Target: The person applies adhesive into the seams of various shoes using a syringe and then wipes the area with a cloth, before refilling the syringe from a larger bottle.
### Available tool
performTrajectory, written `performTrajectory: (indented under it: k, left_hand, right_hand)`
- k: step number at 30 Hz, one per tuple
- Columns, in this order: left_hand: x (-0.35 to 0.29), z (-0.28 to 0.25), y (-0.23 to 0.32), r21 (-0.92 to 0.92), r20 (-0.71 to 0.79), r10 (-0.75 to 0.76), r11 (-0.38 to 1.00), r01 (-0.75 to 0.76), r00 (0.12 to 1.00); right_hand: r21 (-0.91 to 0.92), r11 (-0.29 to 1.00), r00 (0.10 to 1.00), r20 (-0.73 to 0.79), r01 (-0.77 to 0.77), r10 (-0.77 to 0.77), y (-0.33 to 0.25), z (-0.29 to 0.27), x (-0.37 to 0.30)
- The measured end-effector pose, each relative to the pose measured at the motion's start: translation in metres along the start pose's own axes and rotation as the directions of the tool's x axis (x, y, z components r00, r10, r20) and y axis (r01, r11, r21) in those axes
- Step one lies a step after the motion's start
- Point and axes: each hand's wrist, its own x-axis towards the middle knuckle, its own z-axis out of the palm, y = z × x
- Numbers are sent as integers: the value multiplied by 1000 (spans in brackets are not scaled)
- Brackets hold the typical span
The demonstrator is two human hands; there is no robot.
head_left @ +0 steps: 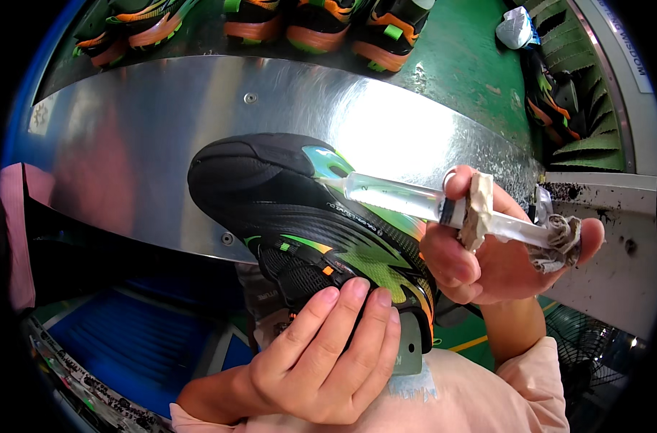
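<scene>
A black sports shoe (271,191) with green and orange patches is held on its side, its toe toward the left. My left hand (336,353) grips it by the opening, fingers laid over the tongue and collar; the thumb is hidden. A clear syringe (393,196) of see-through liquid is in my right hand (487,252), its tip at the lower edge of the shoe, by the shiny green part of the sole. Tan wrapping covers the syringe's flange, and crumpled grey wrapping sits on the plunger end. A grey-green insert (409,350) pokes out at the shoe's heel.
A shiny metal plate (162,144) edges the bench beyond the shoe. Several similar shoes (318,25) stand on the green belt (458,58) at the back. Another shoe (552,101) and a crumpled white wrapper (515,29) lie far right, by a green slatted belt (595,101).
</scene>
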Motion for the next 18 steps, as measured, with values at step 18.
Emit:
performTrajectory:
  k: [18]
  left_hand:
    - [-24, 2, 11, 111, 30, -7, 994, 4, 1000]
  right_hand:
    - [-340, 938, 929, -365, -68, -65, 4, 15, -83]
